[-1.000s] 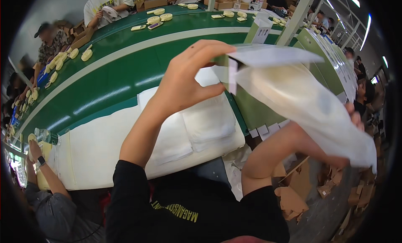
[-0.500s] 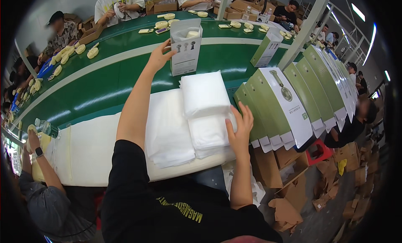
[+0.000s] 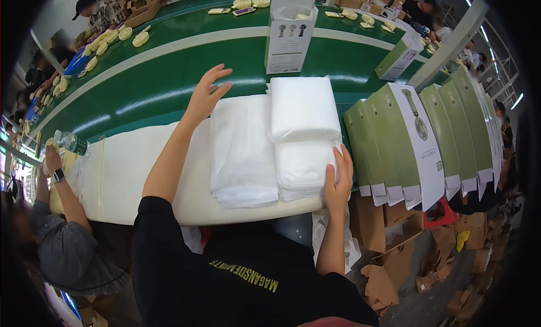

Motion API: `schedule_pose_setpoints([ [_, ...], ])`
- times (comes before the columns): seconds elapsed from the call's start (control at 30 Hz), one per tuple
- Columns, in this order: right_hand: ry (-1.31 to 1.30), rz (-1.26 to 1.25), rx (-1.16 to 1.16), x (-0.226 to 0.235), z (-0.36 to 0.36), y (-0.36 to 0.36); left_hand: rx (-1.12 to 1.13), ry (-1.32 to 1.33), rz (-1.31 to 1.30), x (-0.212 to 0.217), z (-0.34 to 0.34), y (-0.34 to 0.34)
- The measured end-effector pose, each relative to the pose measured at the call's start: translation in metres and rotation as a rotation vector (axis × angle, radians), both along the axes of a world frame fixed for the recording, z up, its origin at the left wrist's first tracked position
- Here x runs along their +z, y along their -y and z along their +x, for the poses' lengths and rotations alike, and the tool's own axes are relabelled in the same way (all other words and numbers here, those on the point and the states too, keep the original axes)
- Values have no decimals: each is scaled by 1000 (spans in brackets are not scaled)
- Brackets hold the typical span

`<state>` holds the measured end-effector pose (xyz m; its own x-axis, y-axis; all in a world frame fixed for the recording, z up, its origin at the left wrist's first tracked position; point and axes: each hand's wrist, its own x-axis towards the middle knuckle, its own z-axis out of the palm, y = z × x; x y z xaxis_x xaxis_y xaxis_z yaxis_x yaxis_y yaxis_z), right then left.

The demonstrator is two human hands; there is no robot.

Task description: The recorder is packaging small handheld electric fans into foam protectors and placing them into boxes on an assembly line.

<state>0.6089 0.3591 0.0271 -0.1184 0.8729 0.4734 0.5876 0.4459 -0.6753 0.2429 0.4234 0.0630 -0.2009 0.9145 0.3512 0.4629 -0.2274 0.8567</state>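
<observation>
My left hand hangs in the air with its fingers apart and holds nothing, just above the far edge of a stack of white plastic bags. Against the right side of a second, folded stack of white bags rests my right hand, fingers stretched out. On top of that stack lies another folded white bundle. Beyond it an open, upright carton stands on the green conveyor belt, with a white bag and a pale item showing in its mouth.
Green and white flat cartons stand in a row at the right. Another upright carton is on the belt behind them. Pale handheld fans lie along the far belt. A plastic bottle and a co-worker's arm are at the left.
My left hand has come away from the open carton, back toward me. My right hand has moved down onto the side of the bag stack. The view has shifted somewhat.
</observation>
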Motion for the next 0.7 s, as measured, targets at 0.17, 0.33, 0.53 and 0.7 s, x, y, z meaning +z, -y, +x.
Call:
schedule_pose_setpoints([
  [0.17, -48, -9, -1, -1, 2, -1, 162, 114, 9, -48, -19, 78],
  [0.33, -61, -8, -12, -2, 1, 1, -9, 56, -144, -33, -13, 116],
  [0.53, -51, -3, -34, 1, -6, 0, -460, -233, -116, 6, 30, 121],
  [0.7, -55, 24, -37, -2, -5, -1, -483, -433, -144, 3, 34, 123],
])
